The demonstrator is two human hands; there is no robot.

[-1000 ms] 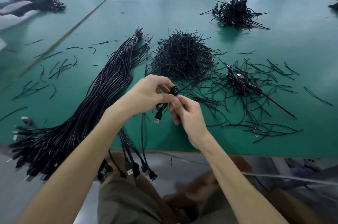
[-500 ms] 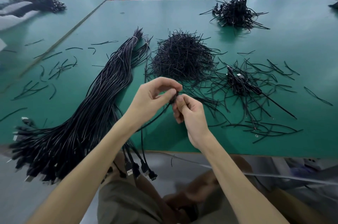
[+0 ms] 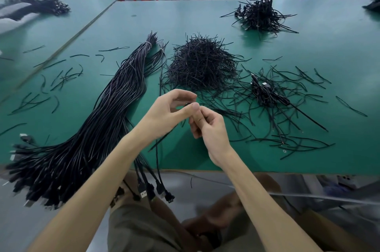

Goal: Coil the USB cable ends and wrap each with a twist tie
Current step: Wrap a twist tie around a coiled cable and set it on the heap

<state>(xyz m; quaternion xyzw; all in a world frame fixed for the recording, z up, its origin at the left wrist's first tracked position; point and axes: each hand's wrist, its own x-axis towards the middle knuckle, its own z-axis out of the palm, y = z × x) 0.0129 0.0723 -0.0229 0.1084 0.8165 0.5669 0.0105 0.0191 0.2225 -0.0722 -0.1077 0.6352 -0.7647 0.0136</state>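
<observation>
1. Far left: stray twist ties [image 3: 61, 77] lie scattered on the green table [image 3: 339, 149].
2. Left of centre: a thick bundle of untied cables [image 3: 98, 128] runs diagonally across the table. Its connectors fan out at the near edge, and a few plugs [image 3: 152, 190] hang over it.
3. Left hand [image 3: 168, 114]: raised above the table, fingers curled. Thumb and forefinger pinch a short dark piece of the USB cable [image 3: 160, 141].
4. The cable's free length drops from under this hand, down and to the left, towards the table edge. Most of any coil is hidden by the fingers.
5. Right hand [image 3: 209, 128]: touching the left thumb tip, fingers curled, pinching at the same spot on the cable. Cannot tell whether a tie is already in this grip.
6. Behind the hands: the main heap of twist ties [image 3: 201, 66]. Further right is a small cluster of tied cables [image 3: 267, 93] among loose ties, and a second pile [image 3: 261, 15] sits far back.
7. Judgement: coiling of one cable end is in hand, and the tie step is not visibly started.
8. Next move calls for the left hand to keep the loops pinched flat. The right then frees itself, reaches for the heap just beyond, and draws out a single tie.
9. Risk: loops springing open when one hand lets go.
</observation>
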